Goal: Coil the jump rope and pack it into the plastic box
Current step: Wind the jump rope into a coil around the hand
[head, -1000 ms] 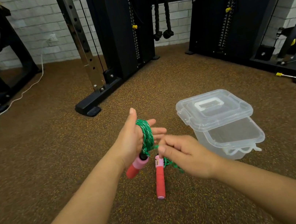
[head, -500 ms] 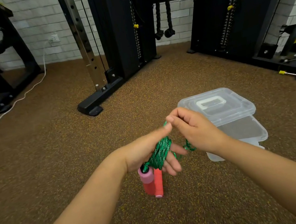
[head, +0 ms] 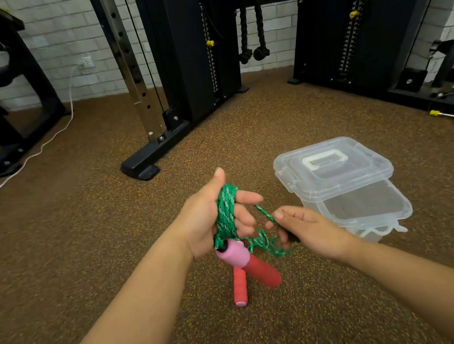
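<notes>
Coiling step, near the end by my read. Left hand (head: 212, 218) is raised, palm turned inward, thumb up at 12 o'clock; the green jump rope (head: 226, 216) is looped around the palm between thumb and fingers (head: 249, 198), which are spread loosely, not clenched. Loops run roughly 12-to-6. One pink-and-red handle (head: 248, 265) hangs just below that hand, pointing to 5 o'clock; the second handle (head: 239, 287) dangles behind it, toward 6.

Right hand (head: 307, 227) sits at 3 o'clock from the coil, nearer the box, pinching the free strand, which runs taut-ish up to 10 o'clock into the coil. Short slack tail left.

Plastic box (head: 372, 209) rests on the floor (head: 84, 252) at 2 o'clock from the right hand, lid (head: 331, 168) shifted back, front opening exposed.
</notes>
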A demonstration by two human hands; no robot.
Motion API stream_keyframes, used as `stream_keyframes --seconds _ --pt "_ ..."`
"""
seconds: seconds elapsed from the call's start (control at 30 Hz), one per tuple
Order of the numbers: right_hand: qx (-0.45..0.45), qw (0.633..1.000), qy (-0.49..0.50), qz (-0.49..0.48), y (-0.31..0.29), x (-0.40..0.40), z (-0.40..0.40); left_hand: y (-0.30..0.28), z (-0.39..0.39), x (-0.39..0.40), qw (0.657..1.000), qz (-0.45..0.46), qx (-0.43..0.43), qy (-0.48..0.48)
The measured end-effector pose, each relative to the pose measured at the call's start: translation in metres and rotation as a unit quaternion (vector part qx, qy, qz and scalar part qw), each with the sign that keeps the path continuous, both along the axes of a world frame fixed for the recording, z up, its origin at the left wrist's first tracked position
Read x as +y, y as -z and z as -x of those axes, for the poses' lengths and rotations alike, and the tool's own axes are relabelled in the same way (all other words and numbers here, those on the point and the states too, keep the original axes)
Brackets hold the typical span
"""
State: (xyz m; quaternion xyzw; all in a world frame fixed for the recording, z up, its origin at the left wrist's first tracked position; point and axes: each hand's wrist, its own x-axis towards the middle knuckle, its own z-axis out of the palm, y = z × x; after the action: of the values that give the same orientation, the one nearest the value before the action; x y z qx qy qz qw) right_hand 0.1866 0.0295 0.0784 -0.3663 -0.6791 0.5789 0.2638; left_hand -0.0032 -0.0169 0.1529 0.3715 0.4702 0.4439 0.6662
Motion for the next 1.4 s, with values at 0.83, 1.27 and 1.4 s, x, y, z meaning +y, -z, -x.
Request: stream_keyframes --seconds 0.83,1.27,1.4 --pt "0.001 0.963 -0.033 -0.269 -0.055 -0.014 0.017 0.005 -0.011 -0.004 0.985 -0.032 0.149 0.077" --pt "0.005 0.991 0.066 -0.116 -0.037 0.005 0.02 0.006 -0.004 -0.009 0.972 -0.045 0.151 0.173" --pt "0.03 0.996 0.05 0.067 -0.02 0.0 0.017 0.003 -0.004 -0.006 0.998 -0.036 0.033 0.045"
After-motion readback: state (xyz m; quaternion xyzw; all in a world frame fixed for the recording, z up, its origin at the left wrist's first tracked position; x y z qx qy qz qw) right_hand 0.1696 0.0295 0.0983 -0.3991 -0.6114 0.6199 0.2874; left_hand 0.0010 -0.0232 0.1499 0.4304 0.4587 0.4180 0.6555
